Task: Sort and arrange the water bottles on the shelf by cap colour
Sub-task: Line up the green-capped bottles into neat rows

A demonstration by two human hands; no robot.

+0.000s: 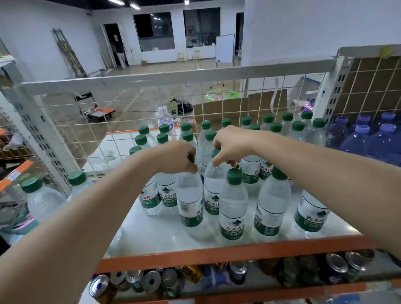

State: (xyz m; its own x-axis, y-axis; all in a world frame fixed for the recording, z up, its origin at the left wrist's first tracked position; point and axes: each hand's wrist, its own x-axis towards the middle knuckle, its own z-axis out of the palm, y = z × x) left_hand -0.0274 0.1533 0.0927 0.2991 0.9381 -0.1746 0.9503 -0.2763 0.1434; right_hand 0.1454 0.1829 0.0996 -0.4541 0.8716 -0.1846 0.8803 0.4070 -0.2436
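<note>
Both hands reach over the white shelf (166,236): left hand (176,156) grips the cap of one green-capped bottle (189,198), right hand (232,145) pinches the neck of another bottle (216,185). Green labels read 农夫山泉. Blue bottles (373,139) stand to the right.

Both my arms reach forward, bare, forearms converging toward the middle of the view. My left forearm enters from the lower left and rises diagonally; my right forearm enters from the right edge and slopes up and inward. Left hand (179,156): back of hand up, fingers curled downward, fingertips pinched together around a cap. Right hand (231,146): wrist bent down, knuckles up, fingers curled and pointing down, tips closed on a cap. The two hands sit near each other, not touching, at about equal height.
</note>
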